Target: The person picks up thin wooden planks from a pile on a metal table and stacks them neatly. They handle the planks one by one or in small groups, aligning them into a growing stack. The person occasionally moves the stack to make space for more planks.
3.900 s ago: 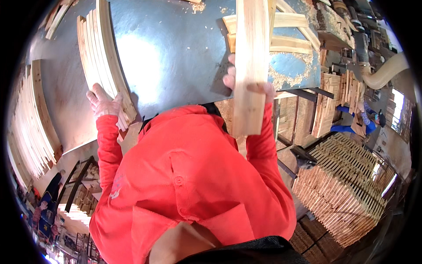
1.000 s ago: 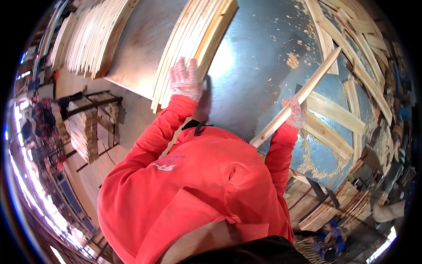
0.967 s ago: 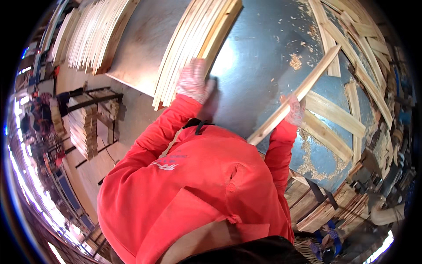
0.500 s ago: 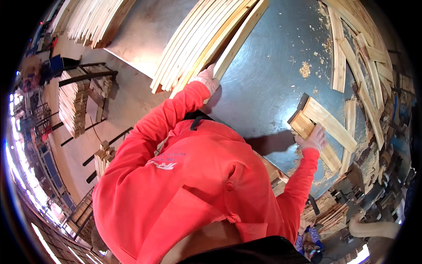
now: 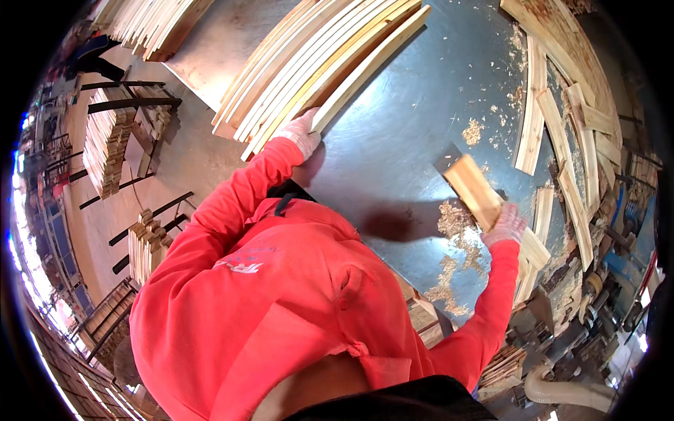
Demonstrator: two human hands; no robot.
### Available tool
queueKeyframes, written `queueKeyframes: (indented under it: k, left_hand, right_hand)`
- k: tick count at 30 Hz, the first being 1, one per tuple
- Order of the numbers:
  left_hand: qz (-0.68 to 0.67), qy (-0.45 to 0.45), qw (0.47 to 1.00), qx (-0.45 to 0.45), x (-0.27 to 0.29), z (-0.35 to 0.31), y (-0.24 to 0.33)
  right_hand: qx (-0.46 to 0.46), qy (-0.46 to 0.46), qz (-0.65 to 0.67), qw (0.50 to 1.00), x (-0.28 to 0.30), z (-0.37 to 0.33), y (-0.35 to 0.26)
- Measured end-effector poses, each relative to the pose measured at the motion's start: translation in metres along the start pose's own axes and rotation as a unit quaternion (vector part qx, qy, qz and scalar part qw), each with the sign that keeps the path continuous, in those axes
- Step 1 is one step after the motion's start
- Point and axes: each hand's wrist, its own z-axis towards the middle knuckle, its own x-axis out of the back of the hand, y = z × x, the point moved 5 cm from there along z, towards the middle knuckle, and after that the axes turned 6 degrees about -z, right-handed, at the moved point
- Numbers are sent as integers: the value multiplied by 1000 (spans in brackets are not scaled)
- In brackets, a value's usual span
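Observation:
My left hand (image 5: pixel 302 133), in a pale knitted glove, is closed around the near end of a long wooden board (image 5: pixel 372 67). That board stands on edge at the right side of a row of boards (image 5: pixel 295 63), a narrow gap between them. On the right, my gloved right hand (image 5: pixel 505 226) grips a short wooden board (image 5: pixel 474 186) from above. The board's far end is tilted up and slightly blurred, with a dark patch beside it. Under and beyond this hand lies another pale piece of wood (image 5: pixel 535 249), partly covered.
Wood shavings (image 5: pixel 449 281) lie on the metal table (image 5: pixel 393 161). Loose boards (image 5: pixel 570 189) are scattered along its right side. More boards (image 5: pixel 158 31) stand at the far left, with stacked wood (image 5: pixel 109 144) on a floor rack. A pale hose (image 5: pixel 569 389) runs at lower right.
My right hand has lifted and turned the short board, baring shavings on the table. My left hand stays at the row's near end. The whole view has shifted slightly.

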Motion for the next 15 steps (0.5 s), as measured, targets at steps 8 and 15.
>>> queueKeyframes:
  k: [8,15]
  left_hand:
    - [-31,26,998,-39,13,1,-11]
    - [-264,-37,964,-26,-19,-4,-17]
  right_hand:
    - [25,-49,171,984,23,25,-2]
    - [222,-208,893,333,95,77,-56]
